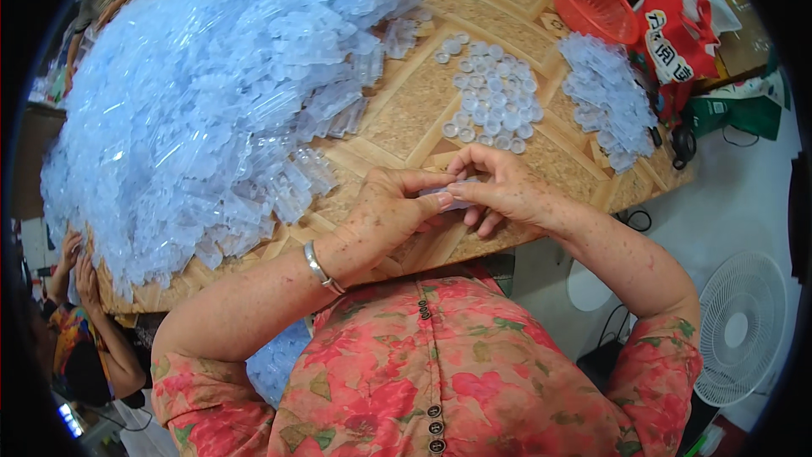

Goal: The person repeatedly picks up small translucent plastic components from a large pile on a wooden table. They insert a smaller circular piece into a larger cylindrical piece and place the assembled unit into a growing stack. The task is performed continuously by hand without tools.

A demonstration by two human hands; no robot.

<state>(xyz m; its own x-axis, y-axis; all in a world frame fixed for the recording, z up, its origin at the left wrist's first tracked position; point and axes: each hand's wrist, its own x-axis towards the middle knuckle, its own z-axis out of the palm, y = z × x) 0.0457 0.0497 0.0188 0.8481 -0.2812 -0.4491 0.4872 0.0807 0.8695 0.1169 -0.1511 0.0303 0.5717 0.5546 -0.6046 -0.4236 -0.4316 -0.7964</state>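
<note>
My left hand (pixel 382 213), with a silver bangle at its wrist, is closed on one end of a small clear plastic tube (pixel 461 195) near the table's front edge. The fingers of my right hand (pixel 509 189) pinch the other end. Much of this piece is hidden by the fingers, so its exact shape is hard to make out. Just beyond my hands lies a loose group of small round clear caps (pixel 495 93). To the left rises a large heap of bluish clear plastic tubes (pixel 211 101).
A smaller pile of clear plastic pieces (pixel 605 93) lies at the table's right. Behind it are a red plastic basket (pixel 592 2) and a red bag (pixel 677 38). A white fan (pixel 737 330) stands at right. Another person's hands (pixel 76 267) touch the heap's left edge.
</note>
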